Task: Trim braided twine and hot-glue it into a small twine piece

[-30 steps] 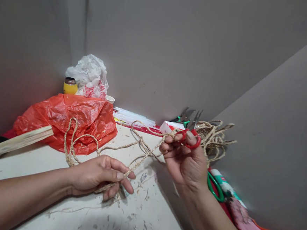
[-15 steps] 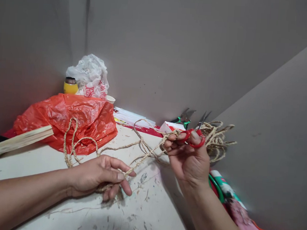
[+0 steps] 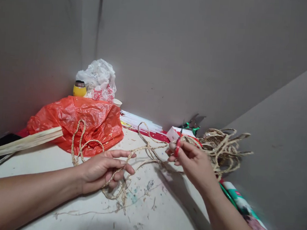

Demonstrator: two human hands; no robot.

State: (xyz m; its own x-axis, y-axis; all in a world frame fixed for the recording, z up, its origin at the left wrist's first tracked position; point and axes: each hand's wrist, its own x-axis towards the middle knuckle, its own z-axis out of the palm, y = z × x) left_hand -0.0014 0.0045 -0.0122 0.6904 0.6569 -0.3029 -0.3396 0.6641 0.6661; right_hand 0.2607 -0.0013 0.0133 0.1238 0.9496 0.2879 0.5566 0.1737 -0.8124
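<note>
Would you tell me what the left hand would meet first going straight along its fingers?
The left hand would likely meet the loose twine first, then the right hand; depth unclear.

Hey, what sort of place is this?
Likely a craft workbench: twine across the scrap-strewn table, scissors in the right hand, pliers by the wall.

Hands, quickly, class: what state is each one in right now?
Left hand: loosely closed, holding the twine.
Right hand: closed on the red scissors.

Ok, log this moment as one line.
left hand: holds twine | right hand: holds red scissors | twine bundle: beside right hand
</note>
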